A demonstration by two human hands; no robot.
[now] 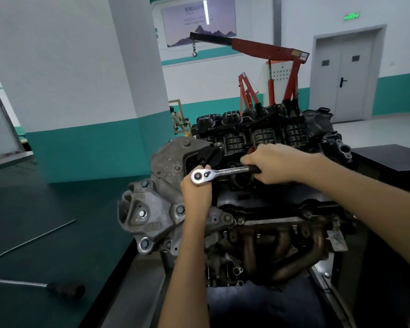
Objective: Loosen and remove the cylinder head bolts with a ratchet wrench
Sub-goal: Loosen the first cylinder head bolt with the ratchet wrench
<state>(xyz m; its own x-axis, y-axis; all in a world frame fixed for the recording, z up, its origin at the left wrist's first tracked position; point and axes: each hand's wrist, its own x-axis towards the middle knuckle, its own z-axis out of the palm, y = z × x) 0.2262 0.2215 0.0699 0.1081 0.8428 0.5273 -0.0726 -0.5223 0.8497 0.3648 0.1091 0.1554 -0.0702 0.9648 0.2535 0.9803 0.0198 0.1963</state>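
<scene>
The ratchet wrench lies level across the top of the engine, with its round head near the top's left end and its handle running toward the middle. The right hand is wrapped fully round the dark grip at the handle's end, while the left hand cups the head from below and behind, its thumb tip curled up at the rim. The bolt being worked is hidden under the head, so how far out it has come cannot be told. This looks like a loosening stroke. To do it well, the left hand should press the head straight down so the socket stays square on the bolt and does not rock off. The right hand should pull in a smooth, flat arc from the far end of the handle, keeping its knuckles away from the black ribbed cover along the engine's far edge.
</scene>
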